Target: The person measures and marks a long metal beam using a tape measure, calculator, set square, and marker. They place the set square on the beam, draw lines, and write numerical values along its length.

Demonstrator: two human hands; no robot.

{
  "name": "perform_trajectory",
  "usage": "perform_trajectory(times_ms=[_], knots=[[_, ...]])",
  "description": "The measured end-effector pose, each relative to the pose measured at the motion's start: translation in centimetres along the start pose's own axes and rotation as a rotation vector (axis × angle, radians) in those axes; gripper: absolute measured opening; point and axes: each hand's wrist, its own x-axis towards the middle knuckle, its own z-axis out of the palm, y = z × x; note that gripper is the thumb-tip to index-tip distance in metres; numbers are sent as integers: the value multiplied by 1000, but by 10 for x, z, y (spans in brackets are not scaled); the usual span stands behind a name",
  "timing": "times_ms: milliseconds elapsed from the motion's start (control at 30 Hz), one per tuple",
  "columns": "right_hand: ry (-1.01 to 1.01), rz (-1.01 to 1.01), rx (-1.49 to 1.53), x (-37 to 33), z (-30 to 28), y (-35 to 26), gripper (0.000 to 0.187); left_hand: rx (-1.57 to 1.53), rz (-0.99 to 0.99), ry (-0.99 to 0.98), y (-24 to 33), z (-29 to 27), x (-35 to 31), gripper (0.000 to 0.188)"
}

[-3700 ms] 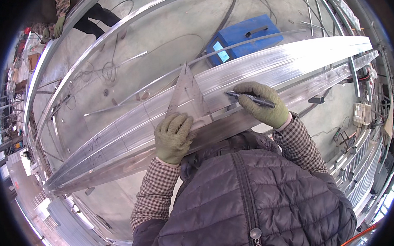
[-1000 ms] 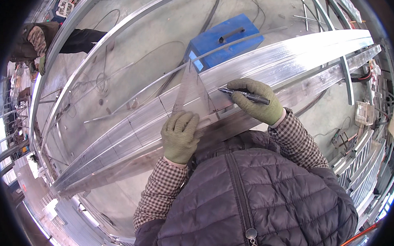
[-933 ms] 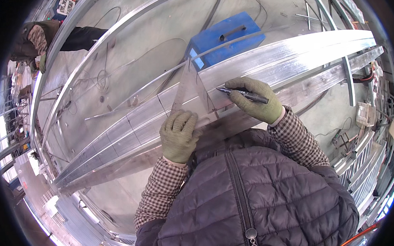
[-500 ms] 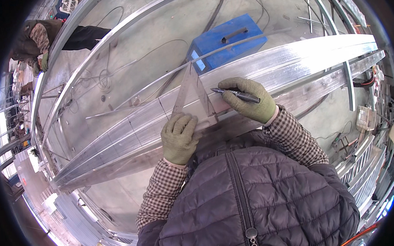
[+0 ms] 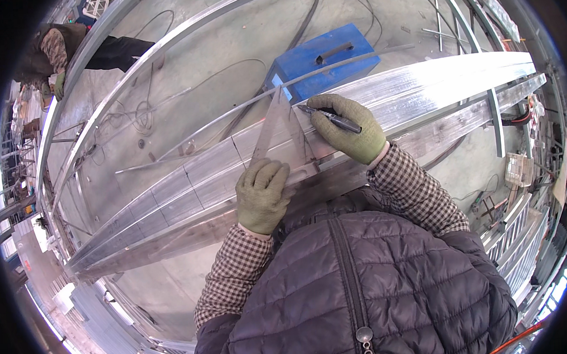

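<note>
My left hand [image 5: 262,195], in a green work glove, is closed at the near corner of a triangular set square [image 5: 268,132]. The set square lies across a long silvery metal profile [image 5: 406,89], its thicker base edge along the profile's near side. In my gloved right hand [image 5: 352,135] is a dark marker pen [image 5: 343,121], its tip pointing left at the set square's right edge, near the top. Whether the tip touches the metal I cannot tell. Several dark cross lines mark the profile to the left of the set square.
Beyond the profile a blue box [image 5: 322,58] with a black handle stands on the floor. Another metal beam [image 5: 445,122] runs along the near side. Curved metal bars [image 5: 112,99] arch at the left, with a co-worker [image 5: 69,50] behind them. Cables [image 5: 143,117] trail across the floor.
My right hand has shifted slightly left and up with the marker pen, bringing the tip closer to the set square's edge. My left hand stays on the set square.
</note>
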Motion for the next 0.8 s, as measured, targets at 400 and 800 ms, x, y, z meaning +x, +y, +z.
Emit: perform_trajectory(times_ms=[400,800], knots=[[-46,18,-55,11,3,-7,31,8,4,7,0,1,-1,54],[-230,-11,-54,-55,-24,-9,29,5,25,31,-2,3,0,46]])
